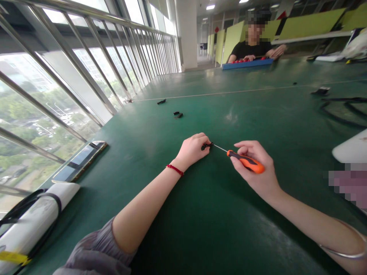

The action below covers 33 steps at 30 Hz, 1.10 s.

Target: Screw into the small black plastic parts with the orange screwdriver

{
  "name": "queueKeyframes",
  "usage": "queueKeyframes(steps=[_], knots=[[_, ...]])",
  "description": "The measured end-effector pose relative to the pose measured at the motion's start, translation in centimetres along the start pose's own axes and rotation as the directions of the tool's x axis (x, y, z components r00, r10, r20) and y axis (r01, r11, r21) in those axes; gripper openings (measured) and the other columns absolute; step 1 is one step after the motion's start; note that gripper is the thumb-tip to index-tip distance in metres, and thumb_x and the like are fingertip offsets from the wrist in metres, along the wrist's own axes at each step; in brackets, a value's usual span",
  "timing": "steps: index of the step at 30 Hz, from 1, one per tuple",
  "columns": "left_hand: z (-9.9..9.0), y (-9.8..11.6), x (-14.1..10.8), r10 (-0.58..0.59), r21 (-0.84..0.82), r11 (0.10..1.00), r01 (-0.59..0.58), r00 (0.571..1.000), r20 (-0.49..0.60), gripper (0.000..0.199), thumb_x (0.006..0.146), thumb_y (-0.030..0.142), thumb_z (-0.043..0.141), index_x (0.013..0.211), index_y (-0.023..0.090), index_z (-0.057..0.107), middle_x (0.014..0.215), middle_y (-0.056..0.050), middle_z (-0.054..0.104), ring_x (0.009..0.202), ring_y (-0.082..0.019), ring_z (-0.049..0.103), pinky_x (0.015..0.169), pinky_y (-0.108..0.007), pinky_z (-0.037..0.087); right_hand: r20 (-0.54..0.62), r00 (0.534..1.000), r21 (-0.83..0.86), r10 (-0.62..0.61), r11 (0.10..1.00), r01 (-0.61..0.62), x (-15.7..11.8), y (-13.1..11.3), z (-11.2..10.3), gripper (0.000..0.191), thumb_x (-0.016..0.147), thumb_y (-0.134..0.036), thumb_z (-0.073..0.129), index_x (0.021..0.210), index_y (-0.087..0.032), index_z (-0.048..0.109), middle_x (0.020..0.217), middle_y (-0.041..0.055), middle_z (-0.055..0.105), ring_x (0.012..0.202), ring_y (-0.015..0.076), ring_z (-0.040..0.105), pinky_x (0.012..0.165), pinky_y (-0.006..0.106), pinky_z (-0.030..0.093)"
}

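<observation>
In the middle of the head view, my left hand [195, 148] pinches a small black part [207, 146] close to the green tabletop [149, 152]. What kind of part it is, I cannot make out; the fingers cover some of it. My right hand [258, 164] grips a screwdriver [248, 162] with an orange and black handle. Its thin metal shaft points left, and the tip meets the black part or lies right beside it. The right fingers rest loosely around the handle.
Small black pieces [178, 114] lie farther back, with another one [161, 101] beyond. A phone [82, 160] and a white cable-wrapped object [34, 225] lie on the left, beside the metal railing. Black cables [344, 109] are on the right. Across the table a person sits behind a blue tray [248, 64].
</observation>
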State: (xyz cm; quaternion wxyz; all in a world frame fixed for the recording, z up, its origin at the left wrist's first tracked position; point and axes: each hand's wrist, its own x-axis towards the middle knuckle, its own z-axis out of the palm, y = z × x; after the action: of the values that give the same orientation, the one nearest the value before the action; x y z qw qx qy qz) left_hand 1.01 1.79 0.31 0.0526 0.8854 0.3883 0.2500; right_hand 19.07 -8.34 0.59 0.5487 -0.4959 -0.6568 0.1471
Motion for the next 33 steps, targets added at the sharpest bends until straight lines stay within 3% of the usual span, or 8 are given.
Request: queueKeyframes(steps=[5, 12, 14, 17, 21, 25, 28, 33], knots=[[0.03, -0.15, -0.06, -0.003, -0.043, 0.999, 0.003, 1.0, -0.006, 0.01, 0.077, 0.018, 0.055, 0.082, 0.018, 0.063, 0.092, 0.0, 0.065, 0.081, -0.013, 0.061, 0.066, -0.022, 0.047, 0.031, 0.997, -0.006, 0.068, 0.998, -0.068, 0.0, 0.04, 0.04, 0.005, 0.08, -0.026, 0.059, 0.081, -0.022, 0.057, 0.071, 0.0002, 0.063, 0.064, 0.0142, 0.06, 0.058, 0.026, 0.046], [0.21, -0.44, -0.06, -0.01, -0.1, 0.995, 0.008, 1.0, -0.018, 0.009, 0.075, 0.018, 0.057, 0.081, 0.019, 0.064, 0.091, 0.001, 0.065, 0.078, -0.011, 0.061, 0.067, -0.022, 0.048, -0.055, 0.998, -0.006, 0.0, 1.0, 0.0, 0.09, 0.02, 0.02, 0.02, 0.075, -0.019, 0.062, 0.094, -0.022, 0.055, 0.075, -0.0007, 0.058, 0.065, 0.0136, 0.058, 0.063, 0.027, 0.048], [0.25, -0.48, -0.06, -0.013, -0.105, 0.994, 0.011, 1.0, -0.022, 0.009, 0.075, 0.017, 0.057, 0.081, 0.019, 0.064, 0.09, 0.001, 0.065, 0.077, -0.011, 0.061, 0.067, -0.022, 0.048, -0.016, 1.0, 0.014, -0.002, 1.0, 0.002, 0.06, 0.07, 0.02, 0.026, 0.076, -0.018, 0.061, 0.101, -0.022, 0.053, 0.071, -0.0025, 0.053, 0.062, 0.013, 0.055, 0.062, 0.028, 0.047], [0.32, -0.56, -0.08, -0.008, -0.118, 0.993, 0.004, 1.0, -0.028, 0.01, 0.075, 0.017, 0.057, 0.082, 0.019, 0.064, 0.09, 0.001, 0.065, 0.077, -0.01, 0.061, 0.068, -0.021, 0.049, 0.077, 0.996, 0.005, 0.043, 0.999, -0.044, -0.06, -0.04, -0.02, 0.02, 0.078, -0.022, 0.06, 0.097, -0.022, 0.054, 0.063, -0.0039, 0.054, 0.056, 0.0125, 0.054, 0.056, 0.027, 0.045], [0.38, -0.61, -0.08, -0.005, -0.115, 0.993, 0.002, 1.0, -0.031, 0.01, 0.075, 0.017, 0.056, 0.082, 0.019, 0.064, 0.09, 0.001, 0.065, 0.078, -0.011, 0.061, 0.069, -0.021, 0.049, 0.042, 0.998, -0.016, 0.053, 0.998, -0.052, -0.1, -0.19, -0.01, 0.012, 0.078, -0.024, 0.061, 0.089, -0.022, 0.056, 0.073, -0.0002, 0.062, 0.061, 0.0134, 0.059, 0.057, 0.026, 0.047], [0.4, -0.56, -0.07, -0.012, -0.105, 0.994, 0.009, 0.999, -0.032, 0.009, 0.075, 0.018, 0.057, 0.081, 0.019, 0.064, 0.09, 0.001, 0.065, 0.078, -0.011, 0.061, 0.068, -0.022, 0.049, -0.065, 0.998, 0.016, -0.018, 1.0, 0.019, 0.09, 0.07, 0.14, 0.029, 0.073, -0.016, 0.062, 0.1, -0.023, 0.052, 0.081, 0.0004, 0.056, 0.07, 0.014, 0.059, 0.064, 0.028, 0.05], [0.39, -0.54, -0.1, -0.016, -0.111, 0.994, 0.012, 0.999, -0.033, 0.01, 0.075, 0.018, 0.057, 0.082, 0.019, 0.064, 0.091, 0.001, 0.065, 0.078, -0.011, 0.061, 0.069, -0.022, 0.049, -0.027, 0.999, 0.055, 0.018, 0.998, -0.017, 0.09, 0.07, 0.14, 0.038, 0.073, -0.017, 0.062, 0.108, -0.023, 0.047, 0.072, -0.0031, 0.05, 0.061, 0.0126, 0.055, 0.06, 0.027, 0.049], [0.3, -0.52, -0.1, -0.013, -0.107, 0.994, 0.01, 1.0, -0.02, 0.01, 0.076, 0.018, 0.056, 0.082, 0.018, 0.064, 0.09, 0.0, 0.065, 0.079, -0.011, 0.061, 0.069, -0.022, 0.049, 0.059, 0.994, 0.008, 0.093, 0.996, -0.093, -0.1, -0.42, -0.05, 0.009, 0.08, -0.027, 0.059, 0.087, -0.022, 0.057, 0.072, 0.0003, 0.063, 0.059, 0.0129, 0.059, 0.054, 0.025, 0.046]])
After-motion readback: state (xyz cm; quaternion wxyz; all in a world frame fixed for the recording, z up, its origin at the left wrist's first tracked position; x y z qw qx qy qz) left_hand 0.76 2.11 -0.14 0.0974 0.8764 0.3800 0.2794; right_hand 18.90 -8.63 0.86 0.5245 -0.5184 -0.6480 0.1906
